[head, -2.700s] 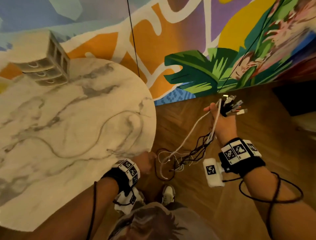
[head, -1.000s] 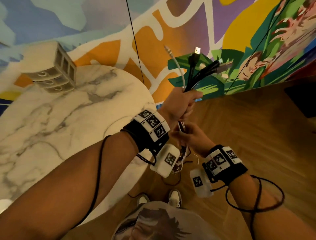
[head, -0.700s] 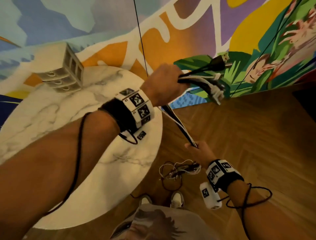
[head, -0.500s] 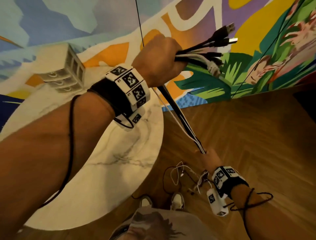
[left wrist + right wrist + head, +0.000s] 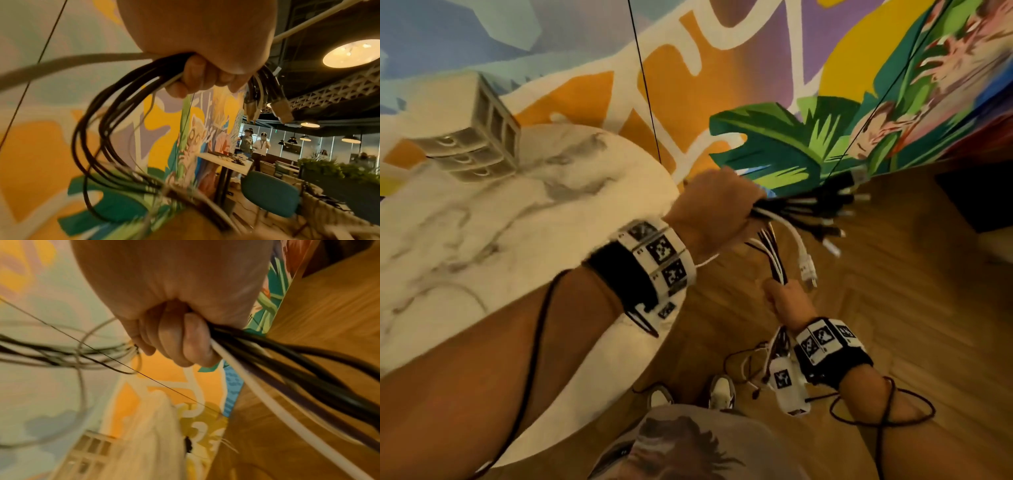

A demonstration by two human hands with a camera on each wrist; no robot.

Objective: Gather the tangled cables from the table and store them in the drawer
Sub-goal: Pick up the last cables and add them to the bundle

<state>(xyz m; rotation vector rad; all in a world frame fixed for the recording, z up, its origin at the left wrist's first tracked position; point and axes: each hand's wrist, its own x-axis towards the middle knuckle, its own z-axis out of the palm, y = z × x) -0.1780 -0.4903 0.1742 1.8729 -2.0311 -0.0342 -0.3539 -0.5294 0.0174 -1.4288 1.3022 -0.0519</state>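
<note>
A bundle of black and white cables (image 5: 799,212) runs between both hands, off the right edge of the round marble table (image 5: 482,240). My left hand (image 5: 717,205) grips the bundle near its plug ends, which fan out to the right. Lower down, my right hand (image 5: 782,299) grips the same cables (image 5: 267,369), and the loose tail (image 5: 753,363) hangs below it above the floor. The left wrist view shows curled fingers (image 5: 197,78) round the cables (image 5: 115,113). A small white drawer unit (image 5: 472,137) stands at the table's far left; its drawers look closed.
A painted mural wall (image 5: 756,85) stands behind the table. Wooden floor (image 5: 893,308) lies to the right, with my shoes (image 5: 719,392) below. In the left wrist view, a teal chair (image 5: 271,194), another table and people stand farther off.
My left hand took the plug ends from my right hand and raised them, then lowered them again. My right hand slid down the bundle and has now come back up closer to the left hand.
</note>
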